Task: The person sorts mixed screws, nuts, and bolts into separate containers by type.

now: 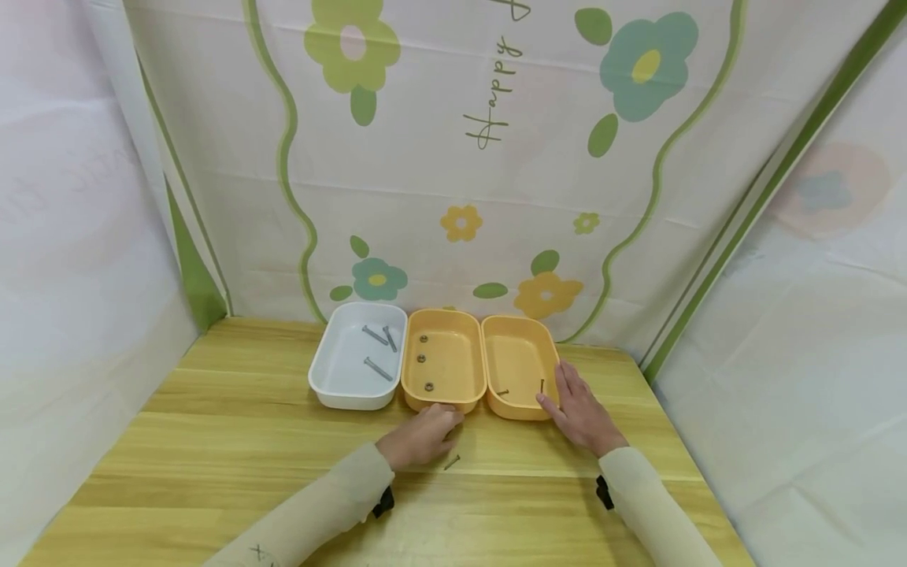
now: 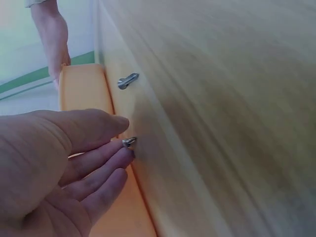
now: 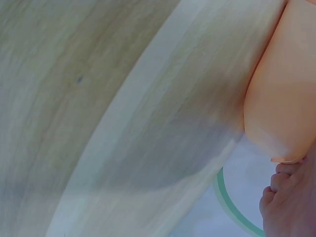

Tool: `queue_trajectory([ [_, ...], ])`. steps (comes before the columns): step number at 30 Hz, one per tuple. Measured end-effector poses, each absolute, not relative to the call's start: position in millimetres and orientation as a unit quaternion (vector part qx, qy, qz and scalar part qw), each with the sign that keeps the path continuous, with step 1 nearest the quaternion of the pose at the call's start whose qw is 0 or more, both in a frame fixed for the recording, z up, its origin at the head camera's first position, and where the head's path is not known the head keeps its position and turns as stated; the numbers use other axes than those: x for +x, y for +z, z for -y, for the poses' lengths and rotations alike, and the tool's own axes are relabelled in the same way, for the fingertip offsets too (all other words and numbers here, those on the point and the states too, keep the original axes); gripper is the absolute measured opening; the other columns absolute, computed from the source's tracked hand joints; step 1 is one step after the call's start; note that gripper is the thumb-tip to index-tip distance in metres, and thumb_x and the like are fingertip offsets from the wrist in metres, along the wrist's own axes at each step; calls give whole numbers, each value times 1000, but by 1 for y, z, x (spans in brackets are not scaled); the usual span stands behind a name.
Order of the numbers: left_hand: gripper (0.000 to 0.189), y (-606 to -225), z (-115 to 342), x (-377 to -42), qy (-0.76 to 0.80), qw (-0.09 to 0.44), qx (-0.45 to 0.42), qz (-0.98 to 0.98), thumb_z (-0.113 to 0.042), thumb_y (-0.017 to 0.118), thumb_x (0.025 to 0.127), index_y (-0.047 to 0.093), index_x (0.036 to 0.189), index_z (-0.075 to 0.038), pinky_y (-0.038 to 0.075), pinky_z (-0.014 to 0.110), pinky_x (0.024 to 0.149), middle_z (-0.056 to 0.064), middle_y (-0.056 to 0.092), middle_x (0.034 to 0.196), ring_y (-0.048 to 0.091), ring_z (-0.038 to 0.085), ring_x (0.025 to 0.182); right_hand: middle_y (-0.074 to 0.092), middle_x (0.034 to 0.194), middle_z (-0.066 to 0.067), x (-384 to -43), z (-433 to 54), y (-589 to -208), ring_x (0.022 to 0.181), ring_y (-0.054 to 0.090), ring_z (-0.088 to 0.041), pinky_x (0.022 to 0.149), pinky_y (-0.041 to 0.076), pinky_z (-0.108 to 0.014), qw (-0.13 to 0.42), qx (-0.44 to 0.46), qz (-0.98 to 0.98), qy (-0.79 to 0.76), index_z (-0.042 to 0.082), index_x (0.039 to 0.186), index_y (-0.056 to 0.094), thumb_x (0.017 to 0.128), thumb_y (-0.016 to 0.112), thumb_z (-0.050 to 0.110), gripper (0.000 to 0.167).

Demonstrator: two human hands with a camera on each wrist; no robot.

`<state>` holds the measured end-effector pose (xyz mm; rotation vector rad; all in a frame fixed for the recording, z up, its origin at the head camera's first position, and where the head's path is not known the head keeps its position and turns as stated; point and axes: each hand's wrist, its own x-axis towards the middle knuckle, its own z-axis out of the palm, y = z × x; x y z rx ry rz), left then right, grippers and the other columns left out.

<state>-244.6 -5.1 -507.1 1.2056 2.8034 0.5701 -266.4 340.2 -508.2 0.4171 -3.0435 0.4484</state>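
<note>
My left hand is at the near side of the middle yellow bin. Its thumb and fingertips stand spread around a small screw, with a gap showing under the thumb; the hand hides this screw in the head view. Close by on the table lies another small screw. My right hand rests against the right yellow bin, straight fingers along its outer side and thumb over the near corner. Inside that bin are two small screws, one at the left and one near the thumb.
A white bin holding several long bolts stands left of the yellow ones. Three nuts lie in the middle bin. The bins sit side by side on the wooden table, near a flowered cloth.
</note>
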Motion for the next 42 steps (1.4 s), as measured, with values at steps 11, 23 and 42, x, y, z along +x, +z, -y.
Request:
queue_trajectory([
  [11,32,-510,6,-245,212,-3,388,-897,4,72,95,58,71,-12,35,15,52,-7,48,65,38,3,60,10,175,-30,-268,-339,-507,162,12,-48,130,20,-65,26,139,980,140,-9,165,10,111,41,54,89],
  [23,42,-505,8,-238,212,53,409,-886,5,71,91,45,65,-18,26,15,53,-10,28,60,27,3,55,9,175,-30,-264,-339,-511,163,12,-48,130,20,-65,20,137,981,140,-9,165,9,111,40,55,89],
  [42,19,-469,9,-228,182,-53,490,-851,5,68,92,66,84,-12,35,10,63,-7,52,77,40,1,70,11,174,-30,-264,-337,-507,162,13,-48,130,20,-65,29,137,980,140,-9,165,11,111,42,53,88],
])
